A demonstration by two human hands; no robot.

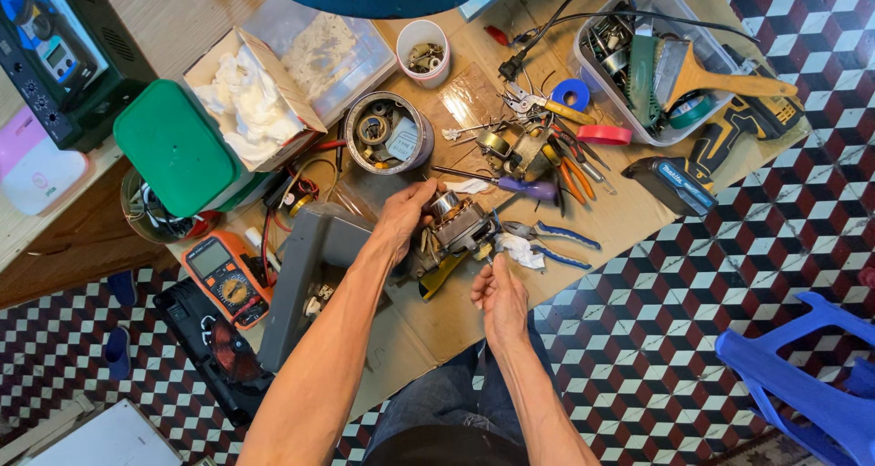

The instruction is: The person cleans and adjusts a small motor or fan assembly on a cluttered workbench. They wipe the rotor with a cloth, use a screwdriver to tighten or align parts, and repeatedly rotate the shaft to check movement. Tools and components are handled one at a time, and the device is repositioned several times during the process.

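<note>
While left hand (406,215) grips it | motor (456,229) grey, coppery | right hand (499,297) pinching beside

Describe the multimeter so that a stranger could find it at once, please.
Start from the big green lid at the left of the workbench. Below it, at the bench edge, lies the multimeter. Nothing nearby shares its orange casing, grey screen and round dial.
</note>
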